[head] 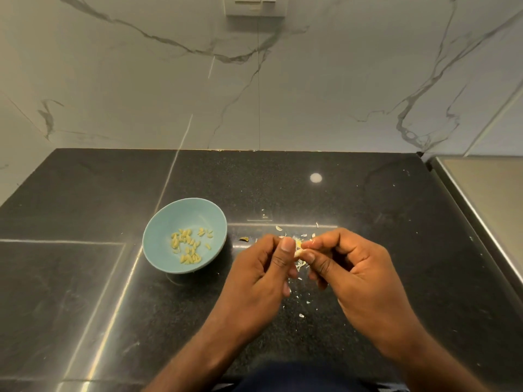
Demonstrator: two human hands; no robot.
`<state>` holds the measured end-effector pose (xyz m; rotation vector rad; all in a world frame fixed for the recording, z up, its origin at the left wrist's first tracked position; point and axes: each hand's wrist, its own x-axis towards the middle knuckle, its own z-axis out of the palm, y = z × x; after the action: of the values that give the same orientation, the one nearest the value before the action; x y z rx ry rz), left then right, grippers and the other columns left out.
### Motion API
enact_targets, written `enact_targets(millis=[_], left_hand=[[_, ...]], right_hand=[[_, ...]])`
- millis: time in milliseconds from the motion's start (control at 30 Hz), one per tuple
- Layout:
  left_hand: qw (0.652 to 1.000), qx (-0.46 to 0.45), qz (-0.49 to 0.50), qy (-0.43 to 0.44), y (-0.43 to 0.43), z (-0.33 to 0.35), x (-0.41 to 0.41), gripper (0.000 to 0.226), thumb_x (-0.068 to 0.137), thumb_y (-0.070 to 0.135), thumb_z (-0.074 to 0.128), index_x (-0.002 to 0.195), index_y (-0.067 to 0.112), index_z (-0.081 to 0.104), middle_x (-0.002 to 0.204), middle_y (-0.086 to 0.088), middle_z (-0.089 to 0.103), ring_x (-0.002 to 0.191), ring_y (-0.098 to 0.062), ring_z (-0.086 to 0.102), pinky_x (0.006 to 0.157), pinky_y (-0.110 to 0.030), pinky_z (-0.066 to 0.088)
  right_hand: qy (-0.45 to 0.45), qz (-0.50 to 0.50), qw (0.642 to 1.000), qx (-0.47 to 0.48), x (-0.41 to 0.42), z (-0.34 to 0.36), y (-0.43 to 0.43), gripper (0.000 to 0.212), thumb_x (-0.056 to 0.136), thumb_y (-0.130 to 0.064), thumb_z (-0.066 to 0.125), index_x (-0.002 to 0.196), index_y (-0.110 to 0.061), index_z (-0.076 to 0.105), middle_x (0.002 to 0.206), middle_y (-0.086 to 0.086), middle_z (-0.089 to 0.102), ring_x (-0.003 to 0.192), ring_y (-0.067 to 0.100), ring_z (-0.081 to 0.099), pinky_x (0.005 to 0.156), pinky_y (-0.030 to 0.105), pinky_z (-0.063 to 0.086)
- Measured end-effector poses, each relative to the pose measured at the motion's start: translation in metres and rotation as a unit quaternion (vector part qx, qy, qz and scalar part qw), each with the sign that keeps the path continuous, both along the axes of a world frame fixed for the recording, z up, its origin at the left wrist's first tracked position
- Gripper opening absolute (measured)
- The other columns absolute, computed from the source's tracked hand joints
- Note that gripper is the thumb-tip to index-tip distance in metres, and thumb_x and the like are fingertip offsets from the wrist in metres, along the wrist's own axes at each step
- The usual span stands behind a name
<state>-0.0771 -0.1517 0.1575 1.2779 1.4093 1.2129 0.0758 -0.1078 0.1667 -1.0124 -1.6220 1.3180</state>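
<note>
Grip: left hand [263,267] and right hand [353,267] together pinch one seed [298,252].
Done: kernels [188,246] lie in bowl [181,213]; husks [278,228] strew table [85,278].
Left: likely this seed's shell.

The one wide-angle camera rides on the person's head at the counter's [368,193] front edge. It faces forward and down, close above the left hand [263,267] and right hand [356,267], reaching the wall [169,80] behind the back edge.

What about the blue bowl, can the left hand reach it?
Probably yes: the bowl sits close beside the left hand, only a small scrap on the counter between, though that hand pinches a seed with the right hand.
</note>
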Motion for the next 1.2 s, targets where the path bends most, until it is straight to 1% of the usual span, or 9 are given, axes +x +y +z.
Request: enact_targets(millis=[100, 200, 300, 467, 567, 667, 967, 1100, 1200], left_hand=[[0.999, 0.027, 0.016, 0.012, -0.005, -0.001, 0.002, 0.03, 0.093, 0.043, 0.049, 0.082, 0.017, 0.059, 0.065, 0.0, 0.057, 0.056, -0.011, 0.053, 0.055, -0.03, 0.047], [0.997, 0.047, 0.044, 0.035, -0.009, -0.003, 0.004, 0.023, 0.094, 0.039, 0.051, 0.08, 0.022, 0.057, 0.062, 0.001, 0.055, 0.054, -0.01, 0.05, 0.052, -0.028, 0.044], [0.997, 0.046, 0.05, 0.038, -0.011, -0.005, 0.009, 0.024, 0.094, 0.037, 0.05, 0.081, 0.018, 0.057, 0.061, 0.001, 0.055, 0.054, -0.008, 0.049, 0.051, -0.024, 0.043], [0.998, -0.006, 0.039, -0.048, -0.01, -0.001, 0.023, 0.029, 0.092, 0.038, 0.048, 0.083, 0.012, 0.057, 0.059, 0.004, 0.055, 0.053, -0.007, 0.05, 0.053, -0.019, 0.042], [0.995, -0.022, 0.04, -0.092, -0.009, 0.002, 0.029, 0.026, 0.091, 0.037, 0.049, 0.082, 0.014, 0.057, 0.06, 0.002, 0.055, 0.052, -0.008, 0.049, 0.05, -0.017, 0.04], [0.994, -0.027, 0.043, -0.1, -0.006, 0.007, 0.036, 0.026, 0.091, 0.035, 0.049, 0.082, 0.012, 0.057, 0.059, 0.001, 0.054, 0.05, -0.007, 0.048, 0.048, -0.015, 0.039], [0.99, -0.031, 0.107, -0.086, -0.003, 0.011, 0.066, 0.03, 0.093, 0.036, 0.048, 0.082, 0.01, 0.057, 0.058, 0.002, 0.054, 0.049, -0.006, 0.048, 0.048, -0.016, 0.04], [0.978, -0.031, 0.173, -0.115, -0.002, 0.011, 0.071, 0.033, 0.09, 0.039, 0.048, 0.083, 0.008, 0.056, 0.063, 0.002, 0.055, 0.052, -0.007, 0.048, 0.046, -0.016, 0.039], [0.973, -0.016, 0.195, -0.122, -0.003, 0.011, 0.077, 0.03, 0.088, 0.037, 0.051, 0.084, 0.008, 0.058, 0.066, 0.003, 0.059, 0.054, -0.007, 0.051, 0.045, -0.016, 0.04]], right_hand=[[-0.016, -0.002, 1.0, 0.019, 0.0, 0.001, -0.007, 0.008, 0.079, -0.029, 0.071, 0.085, -0.025, 0.074, 0.071, 0.005, 0.07, 0.061, 0.02, 0.065, 0.056, 0.027, 0.055], [-0.023, 0.003, 1.0, -0.003, 0.002, 0.001, -0.009, 0.011, 0.078, -0.035, 0.071, 0.084, -0.027, 0.073, 0.069, 0.008, 0.069, 0.061, 0.027, 0.064, 0.055, 0.04, 0.057], [-0.024, 0.059, 0.997, -0.041, 0.008, 0.001, -0.007, 0.017, 0.078, -0.034, 0.071, 0.086, -0.02, 0.071, 0.07, 0.006, 0.07, 0.061, 0.023, 0.065, 0.056, 0.036, 0.057], [-0.046, 0.103, 0.994, 0.005, 0.024, 0.001, 0.0, 0.011, 0.081, -0.03, 0.07, 0.087, -0.021, 0.069, 0.077, 0.004, 0.069, 0.066, 0.026, 0.065, 0.059, 0.042, 0.058], [-0.052, 0.115, 0.99, 0.056, 0.029, -0.002, 0.003, 0.01, 0.086, -0.028, 0.076, 0.086, -0.026, 0.067, 0.075, -0.001, 0.067, 0.063, 0.021, 0.063, 0.057, 0.039, 0.056], [-0.048, 0.112, 0.988, 0.091, 0.033, -0.005, 0.007, 0.008, 0.086, -0.036, 0.066, 0.089, -0.028, 0.064, 0.073, -0.005, 0.065, 0.064, 0.019, 0.062, 0.056, 0.034, 0.055], [-0.027, 0.093, 0.987, 0.13, 0.048, -0.01, 0.014, 0.006, 0.086, -0.029, 0.065, 0.083, -0.025, 0.063, 0.073, -0.006, 0.063, 0.064, 0.017, 0.062, 0.055, 0.029, 0.054], [-0.004, 0.078, 0.99, 0.119, 0.056, -0.012, 0.014, 0.014, 0.085, -0.031, 0.071, 0.08, -0.022, 0.061, 0.072, -0.004, 0.063, 0.061, 0.012, 0.059, 0.054, 0.019, 0.05], [-0.006, 0.045, 0.995, 0.088, 0.062, -0.013, 0.016, 0.015, 0.083, -0.031, 0.075, 0.079, -0.022, 0.064, 0.073, 0.0, 0.066, 0.059, 0.017, 0.061, 0.053, 0.029, 0.054]])
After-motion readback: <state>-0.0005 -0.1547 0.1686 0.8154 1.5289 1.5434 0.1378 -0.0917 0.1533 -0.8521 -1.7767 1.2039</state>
